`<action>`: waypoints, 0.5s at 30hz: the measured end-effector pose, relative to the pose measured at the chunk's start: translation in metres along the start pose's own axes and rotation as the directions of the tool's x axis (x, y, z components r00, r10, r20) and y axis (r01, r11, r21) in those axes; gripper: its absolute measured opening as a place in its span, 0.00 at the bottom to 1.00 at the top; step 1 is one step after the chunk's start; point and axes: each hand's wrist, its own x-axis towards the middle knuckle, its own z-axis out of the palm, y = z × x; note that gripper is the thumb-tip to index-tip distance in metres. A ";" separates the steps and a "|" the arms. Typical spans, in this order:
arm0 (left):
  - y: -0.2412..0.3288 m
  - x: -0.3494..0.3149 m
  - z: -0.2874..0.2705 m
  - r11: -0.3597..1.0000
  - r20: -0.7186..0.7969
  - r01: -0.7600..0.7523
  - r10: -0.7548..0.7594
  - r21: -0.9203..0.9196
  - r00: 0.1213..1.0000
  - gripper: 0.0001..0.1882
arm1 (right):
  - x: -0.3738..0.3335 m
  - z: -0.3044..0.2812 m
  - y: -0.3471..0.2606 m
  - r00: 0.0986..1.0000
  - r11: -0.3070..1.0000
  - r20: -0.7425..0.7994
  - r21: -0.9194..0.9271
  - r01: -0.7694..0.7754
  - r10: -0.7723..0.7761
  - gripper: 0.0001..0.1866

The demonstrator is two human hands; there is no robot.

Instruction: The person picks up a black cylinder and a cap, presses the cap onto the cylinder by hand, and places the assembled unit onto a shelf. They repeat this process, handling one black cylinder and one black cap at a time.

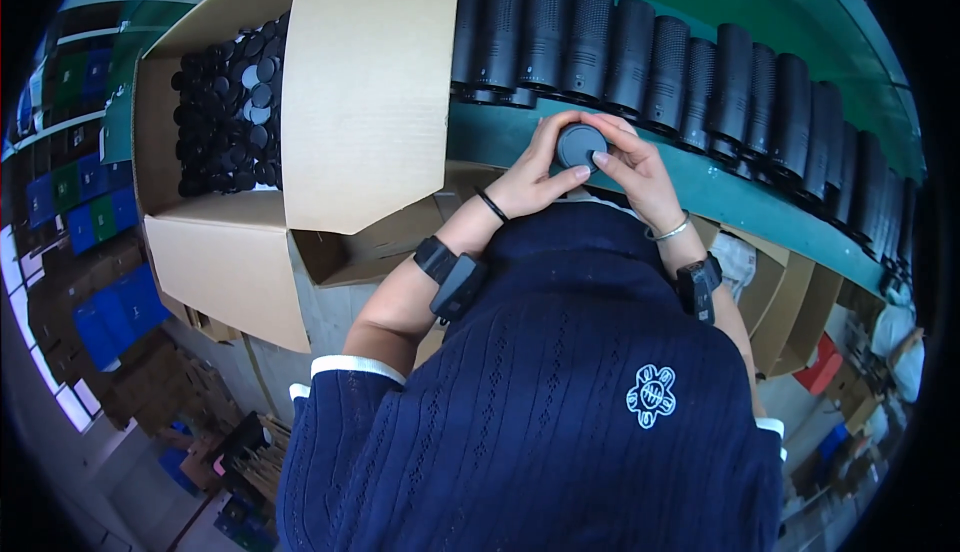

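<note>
Both my hands are closed around a round dark grey cap (576, 142), in front of my chest at the near edge of the green table. My left hand (532, 178) wraps its left side, with the thumb along the lower rim. From the right, my right hand (642, 174) grips it and lays its thumb on the flat face. Whether the cap sits on the end of a cylinder behind it is hidden. Just beyond my hands stands a long row of black cylinders (590, 44) with textured sides.
To the left, an open cardboard box (370, 92) holds many loose black round caps (232, 102). The green table (490, 137) curves away rightward under the cylinders. Below its edge are another open carton (385, 242) and cardboard (800, 302). Blue bins (120, 312) stand far left.
</note>
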 end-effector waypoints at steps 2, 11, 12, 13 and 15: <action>0.003 0.000 0.001 0.989 -0.004 0.116 -0.117 -0.088 0.993 0.32 | 0.000 0.006 0.008 0.997 0.997 -0.035 0.010 0.074 -0.074 0.23; 0.003 -0.018 -0.017 0.995 0.103 -0.017 0.007 0.097 0.995 0.33 | -0.002 -0.001 0.006 0.995 0.995 0.036 0.047 -0.092 0.090 0.20; 0.007 -0.022 -0.018 0.999 0.074 0.032 -0.034 0.030 0.997 0.32 | -0.004 0.001 0.006 0.991 0.993 0.077 0.033 -0.111 0.108 0.19; 0.007 -0.024 -0.020 0.999 0.072 0.036 -0.038 0.030 0.997 0.32 | 0.000 0.000 0.006 0.993 0.996 0.088 -0.002 -0.085 0.084 0.17; 0.005 -0.030 -0.023 0.964 0.057 0.085 -0.073 -0.250 0.996 0.31 | 0.000 0.000 0.009 0.991 0.996 0.101 -0.013 -0.088 0.089 0.18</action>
